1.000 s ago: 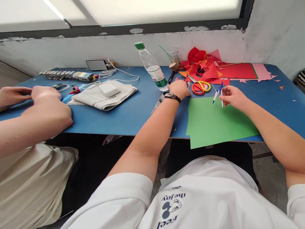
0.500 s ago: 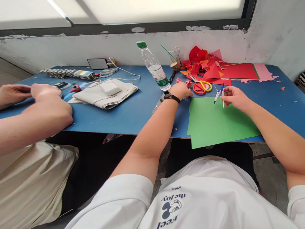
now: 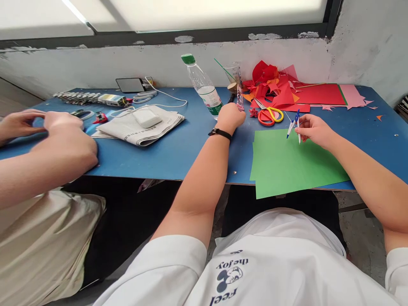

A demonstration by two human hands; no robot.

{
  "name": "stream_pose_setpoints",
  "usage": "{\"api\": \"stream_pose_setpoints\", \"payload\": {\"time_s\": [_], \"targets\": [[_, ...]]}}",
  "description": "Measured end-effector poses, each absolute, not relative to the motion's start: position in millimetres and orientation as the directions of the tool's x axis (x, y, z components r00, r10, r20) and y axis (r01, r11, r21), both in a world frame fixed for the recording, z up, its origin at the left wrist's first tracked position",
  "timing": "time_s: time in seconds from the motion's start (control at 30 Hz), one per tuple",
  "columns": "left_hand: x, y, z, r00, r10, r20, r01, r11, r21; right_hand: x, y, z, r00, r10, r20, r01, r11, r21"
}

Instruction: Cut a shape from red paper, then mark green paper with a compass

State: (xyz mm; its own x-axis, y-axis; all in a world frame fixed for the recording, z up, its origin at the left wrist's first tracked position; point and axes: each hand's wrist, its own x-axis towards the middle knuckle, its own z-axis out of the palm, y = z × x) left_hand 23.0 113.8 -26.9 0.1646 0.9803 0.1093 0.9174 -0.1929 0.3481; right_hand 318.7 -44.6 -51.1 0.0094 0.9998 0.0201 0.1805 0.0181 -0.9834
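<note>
In the head view my right hand pinches a blue-and-white drawing compass, its legs spread and pointing down over the green paper. Sheets of this paper overlap at the table's front edge. My left hand, with a black watch strap at the wrist, is closed on a clear plastic strip whose end sticks up past the fingers. Its kind is hard to make out. Just right of that hand lie a small red paper piece and red-and-yellow scissors. A green-capped bottle stands left of it.
Red and orange paper scraps are heaped by the wall, beside red sheets. A cup stands behind my left hand. Folded newspaper carries a white box. At far left another person's hands work near the table edge.
My left hand has moved left and slightly back toward the bottle. The clear strip, which pointed down and left beneath it, now sticks up. My right hand and the compass stay nearly still.
</note>
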Motion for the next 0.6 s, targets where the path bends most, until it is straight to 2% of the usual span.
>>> {"api": "stream_pose_setpoints", "payload": {"time_s": [0.13,0.23,0.6], "targets": [[23.2,111.3,-27.2,0.293,0.950,0.112,0.886,-0.313,0.343,320.1,-42.8,-53.6,0.008,1.000,0.023,0.186,0.021,-0.982],[26.7,112.4,-32.8,0.331,0.941,0.073,0.885,-0.337,0.321,320.5,-43.4,-53.2,0.008,1.000,0.029,0.178,0.027,-0.984],[19.7,113.2,-32.7,0.208,0.974,0.095,0.944,-0.225,0.241,314.3,-48.4,-46.3,0.037,0.999,0.008,0.177,0.001,-0.984]]}}
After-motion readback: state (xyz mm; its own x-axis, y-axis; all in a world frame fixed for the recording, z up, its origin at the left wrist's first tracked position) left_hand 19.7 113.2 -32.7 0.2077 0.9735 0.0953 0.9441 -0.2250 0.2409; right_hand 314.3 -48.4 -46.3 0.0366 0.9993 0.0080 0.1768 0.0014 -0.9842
